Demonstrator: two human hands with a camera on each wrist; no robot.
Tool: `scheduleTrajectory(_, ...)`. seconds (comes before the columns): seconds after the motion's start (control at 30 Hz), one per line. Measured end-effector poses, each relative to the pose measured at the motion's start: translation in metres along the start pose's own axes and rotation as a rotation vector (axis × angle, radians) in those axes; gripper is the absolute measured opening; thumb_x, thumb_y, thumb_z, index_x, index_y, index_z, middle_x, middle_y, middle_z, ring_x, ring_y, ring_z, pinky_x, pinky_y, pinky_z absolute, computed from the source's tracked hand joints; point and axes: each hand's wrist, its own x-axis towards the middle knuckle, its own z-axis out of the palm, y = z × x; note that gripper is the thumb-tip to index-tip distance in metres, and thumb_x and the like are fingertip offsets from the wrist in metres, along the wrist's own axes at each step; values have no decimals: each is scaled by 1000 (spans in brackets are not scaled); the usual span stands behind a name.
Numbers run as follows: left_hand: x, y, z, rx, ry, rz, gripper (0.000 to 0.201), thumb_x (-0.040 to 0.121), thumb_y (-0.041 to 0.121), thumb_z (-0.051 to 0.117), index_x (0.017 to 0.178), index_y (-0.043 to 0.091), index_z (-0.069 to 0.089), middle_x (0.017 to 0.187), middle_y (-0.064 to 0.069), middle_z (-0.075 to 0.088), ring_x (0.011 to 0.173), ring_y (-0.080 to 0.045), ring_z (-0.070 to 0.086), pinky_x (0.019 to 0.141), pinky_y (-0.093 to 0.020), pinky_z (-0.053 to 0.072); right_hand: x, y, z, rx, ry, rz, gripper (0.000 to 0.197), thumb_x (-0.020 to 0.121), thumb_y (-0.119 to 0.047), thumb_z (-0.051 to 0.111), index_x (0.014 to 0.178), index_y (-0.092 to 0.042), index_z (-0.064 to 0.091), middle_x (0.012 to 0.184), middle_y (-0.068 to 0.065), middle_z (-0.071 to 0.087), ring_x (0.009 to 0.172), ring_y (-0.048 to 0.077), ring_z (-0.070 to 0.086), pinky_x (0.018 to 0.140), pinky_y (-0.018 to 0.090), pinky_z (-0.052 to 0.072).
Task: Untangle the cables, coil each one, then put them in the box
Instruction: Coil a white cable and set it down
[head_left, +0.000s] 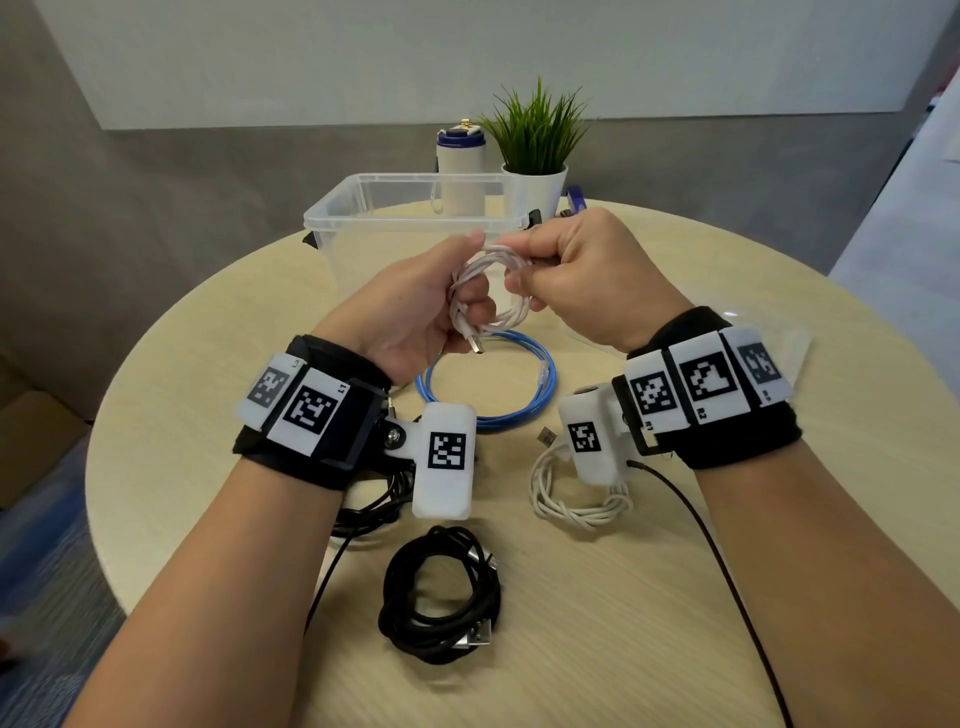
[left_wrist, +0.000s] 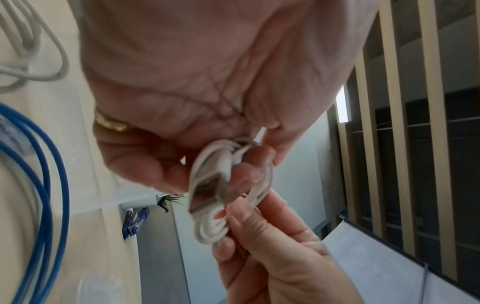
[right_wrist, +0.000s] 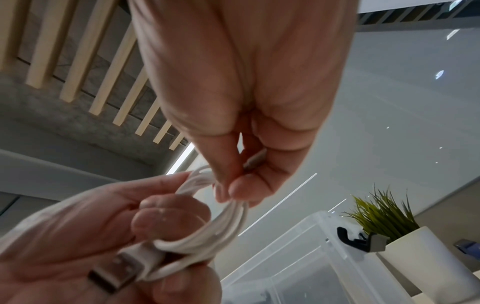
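Both hands hold a small coil of white USB cable (head_left: 488, 291) above the table, just in front of the clear plastic box (head_left: 332, 208). My left hand (head_left: 421, 306) grips the coil's left side, its metal plug (right_wrist: 111, 273) sticking out below the fingers. My right hand (head_left: 566, 270) pinches the coil's upper right strands (right_wrist: 228, 207). On the table lie a blue cable coil (head_left: 519, 384), a second white cable coil (head_left: 571, 499), a black cable coil (head_left: 441, 597) and more black cable (head_left: 363, 509) under my left wrist.
Behind the box stand a white bottle with a blue cap (head_left: 461, 166) and a potted green plant (head_left: 537, 156). A blue object (head_left: 574, 200) lies beside the pot. Thin black wires (head_left: 727, 571) run from my wrist devices across the round table (head_left: 675, 597).
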Motion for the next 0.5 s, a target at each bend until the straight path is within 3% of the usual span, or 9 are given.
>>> scheduleTrajectory(0.1,-1,2,0,-64,-2,3,45,98,39,37,56,22,36,58,3,29,48,-10,36,53,-25,30,-2,-3,-1,15,-25,-10,34,84,3,63,115,-8,68,79,-20,62,58,-16,53,63,5,41)
scheduleTrajectory(0.23,-1,1,1,-127,15,37,51,99,29,40,49,25,52,55,6,28,47,-8,31,57,-25,27,-4,-6,-2,69,-41,-3,34,85,4,61,116,-9,67,76,-13,64,53,-9,51,59,8,41)
scheduleTrajectory(0.37,-2,2,1,-104,47,44,44,99,29,41,56,23,42,53,6,28,47,-9,29,56,-26,24,-6,-7,-3,99,-49,0,31,86,5,61,113,-7,68,72,-14,63,52,-10,52,57,7,40)
scheduleTrajectory(0.43,0,-1,1,-33,65,59,48,99,32,41,52,23,40,51,6,36,50,-11,35,57,-28,29,-6,-8,-3,110,-42,4,29,86,5,60,110,-7,69,70,-13,63,53,-10,53,58,6,40)
scheduleTrajectory(0.5,1,-4,3,-22,89,99,46,98,34,43,55,19,46,58,1,54,60,-15,48,60,-29,37,-5,-7,-3,111,-16,9,26,86,5,60,108,-7,70,72,-11,65,56,-8,54,58,8,42)
